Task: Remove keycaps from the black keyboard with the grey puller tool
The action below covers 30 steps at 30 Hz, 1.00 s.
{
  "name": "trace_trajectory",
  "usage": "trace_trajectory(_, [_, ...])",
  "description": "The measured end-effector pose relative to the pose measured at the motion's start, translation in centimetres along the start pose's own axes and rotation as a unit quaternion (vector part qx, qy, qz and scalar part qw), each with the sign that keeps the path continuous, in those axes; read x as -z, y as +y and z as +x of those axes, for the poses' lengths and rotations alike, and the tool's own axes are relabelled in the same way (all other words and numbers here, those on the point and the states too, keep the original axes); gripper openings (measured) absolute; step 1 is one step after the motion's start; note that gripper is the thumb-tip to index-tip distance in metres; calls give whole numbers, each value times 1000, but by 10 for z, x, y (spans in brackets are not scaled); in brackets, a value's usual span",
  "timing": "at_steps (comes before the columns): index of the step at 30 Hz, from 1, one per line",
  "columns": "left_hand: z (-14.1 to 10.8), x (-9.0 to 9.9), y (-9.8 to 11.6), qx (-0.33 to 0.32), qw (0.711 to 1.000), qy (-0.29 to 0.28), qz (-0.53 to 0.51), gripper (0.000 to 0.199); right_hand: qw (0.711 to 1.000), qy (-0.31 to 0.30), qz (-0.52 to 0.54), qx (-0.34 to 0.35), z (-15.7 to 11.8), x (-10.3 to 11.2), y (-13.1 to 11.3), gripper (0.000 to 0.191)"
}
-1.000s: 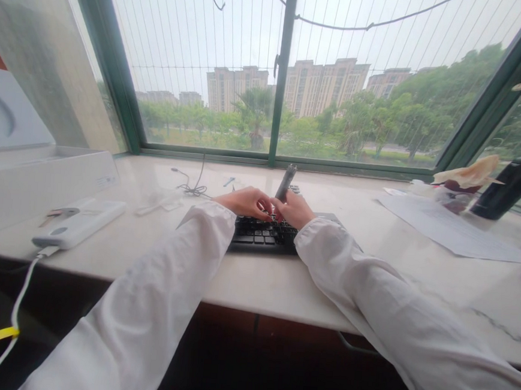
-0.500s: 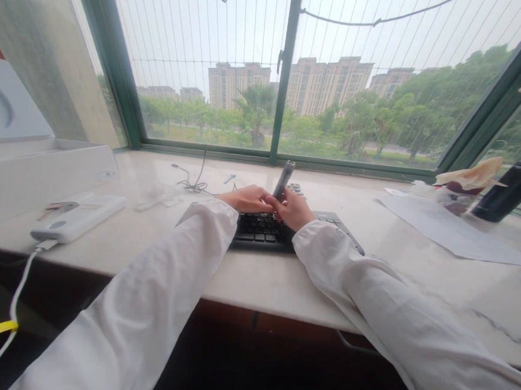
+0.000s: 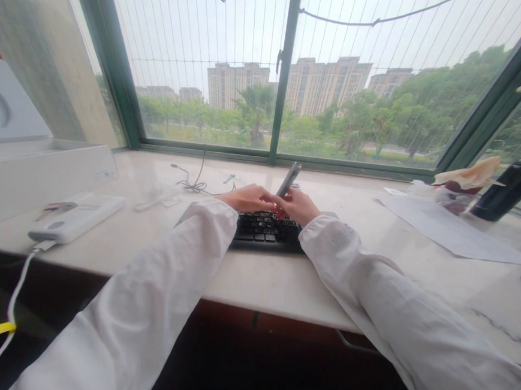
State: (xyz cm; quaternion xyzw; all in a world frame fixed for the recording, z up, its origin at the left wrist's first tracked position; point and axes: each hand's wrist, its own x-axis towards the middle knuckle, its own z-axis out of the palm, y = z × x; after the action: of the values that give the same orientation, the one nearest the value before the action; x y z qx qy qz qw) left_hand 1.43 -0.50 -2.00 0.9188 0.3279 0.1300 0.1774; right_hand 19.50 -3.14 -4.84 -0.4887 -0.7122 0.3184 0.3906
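A black keyboard [image 3: 266, 231] lies on the pale windowsill counter in front of me. Over its upper part my left hand [image 3: 251, 198] and my right hand [image 3: 300, 206] meet at the fingertips. A dark grey stick-like tool [image 3: 289, 178] rises at a slant from my right hand, whose fingers are wrapped round its lower end. The fingers of my left hand are bent towards the keys beside that lower end; what they pinch, if anything, is too small to make out.
At the left are a white box [image 3: 40, 178], a white power bank [image 3: 82, 217] with keys on it and a white cable [image 3: 17, 296]. A thin dark cable [image 3: 193, 186] lies behind my left hand. Paper [image 3: 447, 228] and a black bottle [image 3: 511, 190] stand at the right.
My right hand and the grey tool have shifted slightly to the right, and the tool leans a little more. My left hand has barely moved.
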Motion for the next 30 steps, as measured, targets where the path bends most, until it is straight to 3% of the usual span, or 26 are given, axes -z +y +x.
trace_trajectory(7, [0,4,-12,-15,998,-48,-43,33,995,-32,66,-61,6,3,2,14])
trace_trajectory(14, [8,-9,-33,-43,996,-42,-70,36,1000,18,-11,17,0,-2,2,13])
trace_trajectory(30, [11,-14,-31,-53,998,5,-29,30,982,63,-159,79,-5,-9,-1,20])
